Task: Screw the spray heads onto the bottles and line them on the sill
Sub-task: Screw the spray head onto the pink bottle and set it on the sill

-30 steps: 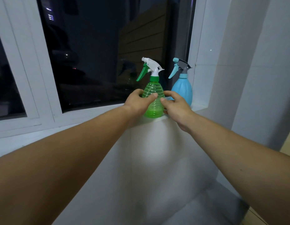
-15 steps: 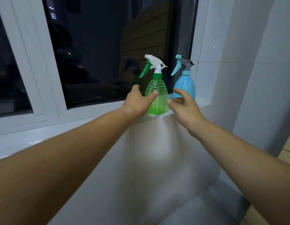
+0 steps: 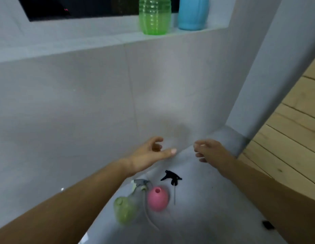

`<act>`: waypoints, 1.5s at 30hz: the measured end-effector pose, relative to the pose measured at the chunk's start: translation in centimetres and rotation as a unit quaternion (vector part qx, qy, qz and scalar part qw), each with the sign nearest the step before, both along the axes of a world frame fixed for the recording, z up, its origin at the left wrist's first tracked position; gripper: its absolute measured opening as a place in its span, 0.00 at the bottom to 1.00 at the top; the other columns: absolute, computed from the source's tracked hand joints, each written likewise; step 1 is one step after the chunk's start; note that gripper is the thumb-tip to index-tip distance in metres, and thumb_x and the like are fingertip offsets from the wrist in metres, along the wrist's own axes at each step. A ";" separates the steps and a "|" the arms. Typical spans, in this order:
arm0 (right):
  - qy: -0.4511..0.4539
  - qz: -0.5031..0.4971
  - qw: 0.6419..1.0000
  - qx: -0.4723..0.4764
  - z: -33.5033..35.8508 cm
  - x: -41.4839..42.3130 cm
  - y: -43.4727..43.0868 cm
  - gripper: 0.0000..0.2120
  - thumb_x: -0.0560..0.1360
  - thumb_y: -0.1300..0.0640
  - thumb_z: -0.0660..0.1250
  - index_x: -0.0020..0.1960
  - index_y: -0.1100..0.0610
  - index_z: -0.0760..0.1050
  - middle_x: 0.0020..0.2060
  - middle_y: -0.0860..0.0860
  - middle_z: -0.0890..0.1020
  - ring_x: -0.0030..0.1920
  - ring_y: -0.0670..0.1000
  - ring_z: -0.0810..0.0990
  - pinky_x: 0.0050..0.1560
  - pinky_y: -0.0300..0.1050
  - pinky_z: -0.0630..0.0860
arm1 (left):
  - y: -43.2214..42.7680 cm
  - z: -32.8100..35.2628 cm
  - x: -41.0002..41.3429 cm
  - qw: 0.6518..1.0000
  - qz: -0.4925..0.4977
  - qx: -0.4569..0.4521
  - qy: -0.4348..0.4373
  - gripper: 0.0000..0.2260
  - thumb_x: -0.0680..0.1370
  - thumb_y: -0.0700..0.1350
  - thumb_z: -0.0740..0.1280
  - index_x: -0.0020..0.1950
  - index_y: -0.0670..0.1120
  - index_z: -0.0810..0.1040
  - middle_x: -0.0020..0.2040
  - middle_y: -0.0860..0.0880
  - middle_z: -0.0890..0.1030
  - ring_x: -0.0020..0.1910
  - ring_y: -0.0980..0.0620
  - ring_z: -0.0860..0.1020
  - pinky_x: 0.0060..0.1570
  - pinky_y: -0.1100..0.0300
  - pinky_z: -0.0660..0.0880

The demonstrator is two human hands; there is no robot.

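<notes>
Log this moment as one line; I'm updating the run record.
sill: green bottle, blue bottle | floor: pink bottle, black spray head | hands: left, right empty

- Bottles standing on the white tiled sill [image 3: 93, 42]: two — one translucent green ribbed plastic bottle [image 3: 154, 16] and one opaque light-blue plastic bottle [image 3: 192, 14]; tops out of frame.
- Bottles on the grey floor [image 3: 214, 199]: two — one pink rounded plastic bottle [image 3: 158, 199], open-necked, and one pale yellow-green plastic bottle [image 3: 125, 211].
- Loose spray heads on the floor: two — one black trigger head with dip tube [image 3: 171, 178] and one grey-and-white trigger head with dip tube [image 3: 141, 184].
- Bare hands: two, left hand [image 3: 149, 154] and right hand [image 3: 211, 150], both empty.
</notes>
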State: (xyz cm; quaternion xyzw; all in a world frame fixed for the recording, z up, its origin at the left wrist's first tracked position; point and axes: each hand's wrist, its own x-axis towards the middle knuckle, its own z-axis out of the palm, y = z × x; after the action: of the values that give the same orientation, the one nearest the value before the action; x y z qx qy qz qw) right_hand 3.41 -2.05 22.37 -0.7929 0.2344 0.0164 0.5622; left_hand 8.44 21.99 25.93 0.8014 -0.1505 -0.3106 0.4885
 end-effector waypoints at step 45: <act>0.167 0.085 0.980 0.068 -23.0 4.2 1.2 0.03 0.70 0.66 0.74 0.41 0.60 0.81 0.37 0.59 0.82 0.38 0.57 0.82 0.44 0.47 0.83 | 0.5 -26.2 -6.9 0.983 0.182 0.002 0.005 0.35 0.63 0.52 0.82 0.68 0.53 0.75 0.62 0.51 0.82 0.57 0.55 0.83 0.60 0.49 0.82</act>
State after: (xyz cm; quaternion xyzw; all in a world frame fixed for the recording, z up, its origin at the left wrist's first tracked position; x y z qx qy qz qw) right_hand 7.57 -0.86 -0.66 -0.7561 0.2552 0.2117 0.5642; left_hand 1.58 22.48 -0.32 0.8148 0.0008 -0.2211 0.5360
